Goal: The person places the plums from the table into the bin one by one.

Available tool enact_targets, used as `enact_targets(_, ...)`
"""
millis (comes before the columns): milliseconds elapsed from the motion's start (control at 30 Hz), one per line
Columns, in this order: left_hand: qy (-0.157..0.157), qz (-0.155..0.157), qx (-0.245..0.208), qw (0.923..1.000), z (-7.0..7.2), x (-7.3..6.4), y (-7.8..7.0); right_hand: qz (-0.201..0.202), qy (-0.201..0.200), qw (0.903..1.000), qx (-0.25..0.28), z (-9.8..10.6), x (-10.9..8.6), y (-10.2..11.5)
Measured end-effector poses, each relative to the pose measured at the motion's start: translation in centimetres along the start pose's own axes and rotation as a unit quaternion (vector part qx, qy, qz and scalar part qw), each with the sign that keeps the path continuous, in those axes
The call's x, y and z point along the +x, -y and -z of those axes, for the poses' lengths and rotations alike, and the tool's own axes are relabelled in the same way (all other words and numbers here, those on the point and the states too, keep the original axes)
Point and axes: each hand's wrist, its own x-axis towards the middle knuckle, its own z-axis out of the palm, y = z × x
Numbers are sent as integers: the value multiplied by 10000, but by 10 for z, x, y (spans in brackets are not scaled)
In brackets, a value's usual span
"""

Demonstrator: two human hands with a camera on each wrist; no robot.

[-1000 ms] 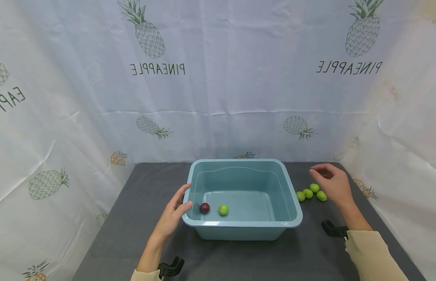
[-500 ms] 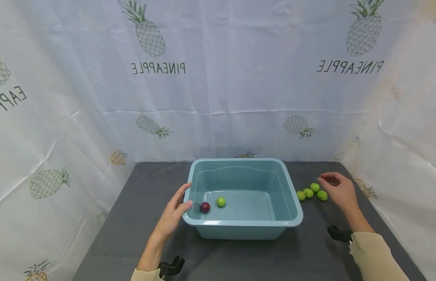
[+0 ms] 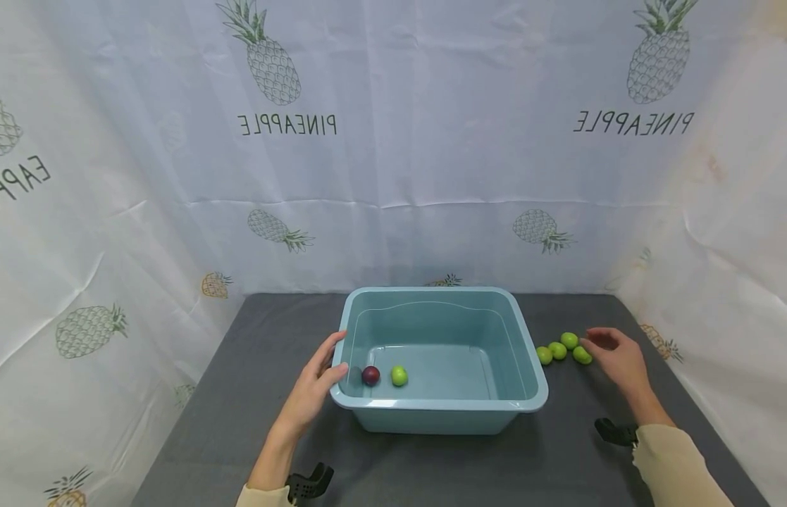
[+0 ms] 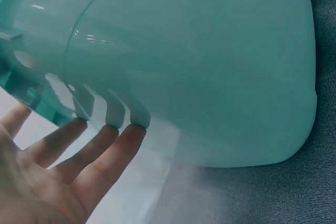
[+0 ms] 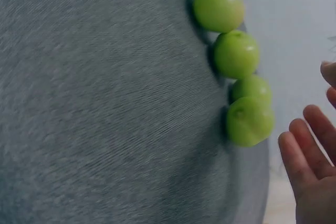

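Observation:
My left hand rests against the left side of a light blue plastic basin. Its thumb lies on the rim, and in the left wrist view its straight fingers touch the outer wall. Inside the basin are a dark red plum and a green plum, a little apart. Several more green plums lie on the table right of the basin. Just beside the rightmost of these is my right hand. The right wrist view shows its fingers spread and holding nothing, near the closest green plum.
A dark grey cloth covers the table. White curtains printed with pineapples stand close behind it and at both sides. Each wrist wears a black mount, the left one in front of the basin.
My right hand has come down toward the table beside the green plums, its fingers empty. The green plum in the basin has rolled back and forth slightly. My left hand stays put.

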Motion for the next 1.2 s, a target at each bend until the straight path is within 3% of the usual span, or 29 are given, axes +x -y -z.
enact_targets(400,13,-17,0,10000,-1,-1,1,-693,726,9949,44,-12,0,-24)
enact_targets(533,42,-85,24,10000,-1,-1,3,-973,671,9929,110,-16,0,-26)
enact_targets(700,36,-61,8,10000,-1,-1,2,-960,595,9936,48,-19,0,-29)
enact_targets(1067,39,-95,37,9999,0,0,2,-1201,413,9908,467,-18,1,-26)
enact_targets(1200,27,-115,44,9999,0,0,2,-1121,403,9914,541,-17,0,-23)
